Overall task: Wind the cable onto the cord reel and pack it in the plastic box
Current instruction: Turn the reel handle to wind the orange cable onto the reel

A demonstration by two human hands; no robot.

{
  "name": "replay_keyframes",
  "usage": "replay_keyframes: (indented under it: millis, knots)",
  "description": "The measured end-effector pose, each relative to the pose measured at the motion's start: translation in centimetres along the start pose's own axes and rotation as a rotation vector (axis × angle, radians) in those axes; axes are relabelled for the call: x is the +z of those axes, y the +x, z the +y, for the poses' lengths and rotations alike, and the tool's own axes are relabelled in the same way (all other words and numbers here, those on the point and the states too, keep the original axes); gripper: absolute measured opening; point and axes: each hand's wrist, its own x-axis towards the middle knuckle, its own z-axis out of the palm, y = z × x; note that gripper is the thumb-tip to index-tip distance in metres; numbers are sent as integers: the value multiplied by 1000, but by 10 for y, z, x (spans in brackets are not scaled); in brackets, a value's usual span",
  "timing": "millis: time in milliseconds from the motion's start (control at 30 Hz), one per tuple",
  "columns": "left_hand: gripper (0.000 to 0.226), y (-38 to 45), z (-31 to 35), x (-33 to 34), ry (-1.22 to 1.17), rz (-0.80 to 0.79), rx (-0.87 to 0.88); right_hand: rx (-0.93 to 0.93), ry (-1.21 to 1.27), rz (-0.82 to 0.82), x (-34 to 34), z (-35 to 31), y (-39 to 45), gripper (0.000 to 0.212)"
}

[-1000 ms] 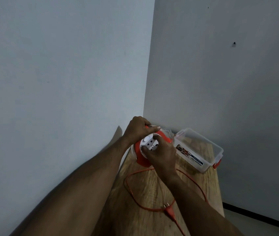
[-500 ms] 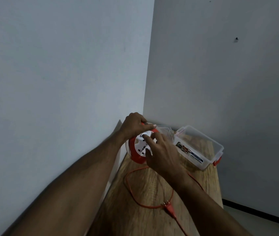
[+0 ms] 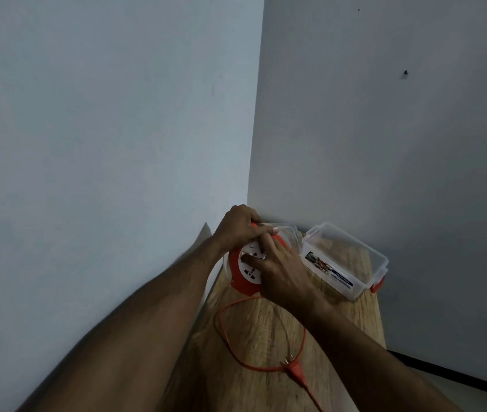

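An orange cord reel (image 3: 243, 285) with a white socket face stands near the table's far corner. My left hand (image 3: 240, 226) grips its top rim. My right hand (image 3: 281, 270) lies over the white face, fingers pressed on the centre. The orange cable (image 3: 227, 334) runs from the reel in a loose loop across the wood and ends in a plug (image 3: 294, 367) near the front. A clear plastic box (image 3: 345, 261) with orange clips and a label stands open to the right of the reel.
The wooden table (image 3: 269, 385) is narrow and sits in a corner between two grey walls. A clear lid (image 3: 288, 233) lies behind the reel, against the box. The table's right edge drops to the floor.
My right hand has turned on the reel's white face, its fingers shifting left and down. The cable loop has drawn in a little and the plug has slid slightly.
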Motion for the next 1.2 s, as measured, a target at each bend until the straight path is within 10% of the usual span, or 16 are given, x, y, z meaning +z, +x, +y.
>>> replay_keyframes:
  millis: [500, 800, 933, 1200]
  knots:
    - [46, -2, 6, 13, 63, 56, 36, 1173, 1070, 497, 1, -56, 11, 67]
    - [37, -3, -3, -8, -55, 85, -22, 288, 77, 414, -14, -34, -15, 44]
    - [39, -4, -1, -6, -61, 76, -23, 217, -2, 108, -1, -27, -10, 76]
    - [42, -7, -5, -13, -64, 30, -45, -26, -12, 18, -9, -10, -2, 86]
